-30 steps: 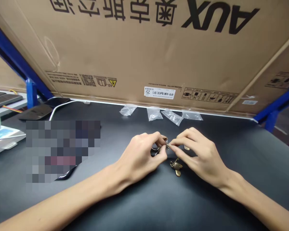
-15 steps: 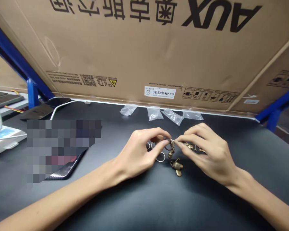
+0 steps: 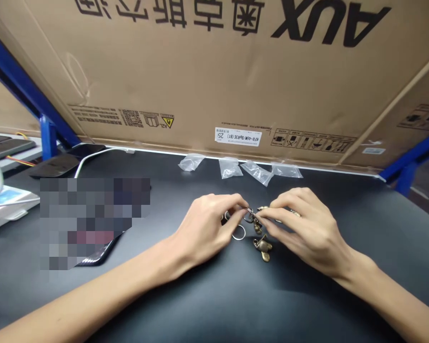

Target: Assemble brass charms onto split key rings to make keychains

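Observation:
Between thumb and forefinger, my left hand (image 3: 209,228) pinches a metal key ring (image 3: 249,216). A small bronze-coloured charm (image 3: 258,227) hangs at the ring's right side, and the fingertips of my right hand (image 3: 307,228) close on the charm's top end. Whether the charm is linked to the ring is too small to tell. Just below, another bronze charm (image 3: 263,247) with a flat tag lies on the black table. A loose silver ring (image 3: 239,232) rests beside my left fingertips, with another partly hidden behind them. More bronze pieces (image 3: 295,213) show behind my right fingers.
Several small clear plastic bags (image 3: 230,167) lie along the table's back edge, before a large cardboard box (image 3: 200,76). On the left are a pixelated dark device (image 3: 96,257), a white cable (image 3: 93,155) and a white box (image 3: 7,214). Blue posts (image 3: 49,138) flank the table.
My right fingertips have shifted slightly down and left, onto the charm beside the ring. The ring has tilted and dropped a little in my left pinch. The loose charm below has stayed put.

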Demonstrator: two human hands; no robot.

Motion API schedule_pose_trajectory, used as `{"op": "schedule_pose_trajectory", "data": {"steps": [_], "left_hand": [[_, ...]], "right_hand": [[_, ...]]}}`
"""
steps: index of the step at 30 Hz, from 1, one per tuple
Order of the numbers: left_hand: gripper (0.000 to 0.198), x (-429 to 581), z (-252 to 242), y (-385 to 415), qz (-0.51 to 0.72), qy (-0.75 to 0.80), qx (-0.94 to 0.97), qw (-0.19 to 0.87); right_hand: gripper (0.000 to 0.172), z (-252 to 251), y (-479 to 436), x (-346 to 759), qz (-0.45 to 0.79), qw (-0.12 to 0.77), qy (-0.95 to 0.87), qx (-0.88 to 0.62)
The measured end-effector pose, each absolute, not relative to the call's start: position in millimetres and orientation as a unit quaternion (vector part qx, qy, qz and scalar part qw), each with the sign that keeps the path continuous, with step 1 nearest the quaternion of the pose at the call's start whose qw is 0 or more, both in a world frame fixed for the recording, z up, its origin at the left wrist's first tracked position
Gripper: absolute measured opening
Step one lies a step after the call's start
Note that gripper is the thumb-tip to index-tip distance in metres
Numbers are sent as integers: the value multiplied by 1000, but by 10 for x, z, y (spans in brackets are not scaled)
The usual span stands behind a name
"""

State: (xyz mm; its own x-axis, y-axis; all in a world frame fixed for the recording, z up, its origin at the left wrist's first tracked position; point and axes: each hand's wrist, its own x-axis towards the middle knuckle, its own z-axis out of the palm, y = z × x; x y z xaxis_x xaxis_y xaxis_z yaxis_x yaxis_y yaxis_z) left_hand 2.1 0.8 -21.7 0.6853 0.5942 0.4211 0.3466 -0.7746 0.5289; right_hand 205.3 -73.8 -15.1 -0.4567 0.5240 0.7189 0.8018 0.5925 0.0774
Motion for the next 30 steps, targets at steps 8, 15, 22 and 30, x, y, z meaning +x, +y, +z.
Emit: {"op": "schedule_pose_trajectory", "data": {"steps": [8,15,22,30], "left_hand": [[17,-8,-229,51,337,192,914,116],[16,3,-251,38,359,249,885,163],[14,4,-229,53,366,249,882,159],[17,-3,-250,22,349,217,903,129]], "right_hand": [[5,-153,-725,2072,-227,329,-822,-405],[5,-122,-718,2058,-258,303,-829,-392],[5,-94,-730,2058,-269,303,-826,-391],[5,-110,-717,2074,-255,305,-827,-396]]}}
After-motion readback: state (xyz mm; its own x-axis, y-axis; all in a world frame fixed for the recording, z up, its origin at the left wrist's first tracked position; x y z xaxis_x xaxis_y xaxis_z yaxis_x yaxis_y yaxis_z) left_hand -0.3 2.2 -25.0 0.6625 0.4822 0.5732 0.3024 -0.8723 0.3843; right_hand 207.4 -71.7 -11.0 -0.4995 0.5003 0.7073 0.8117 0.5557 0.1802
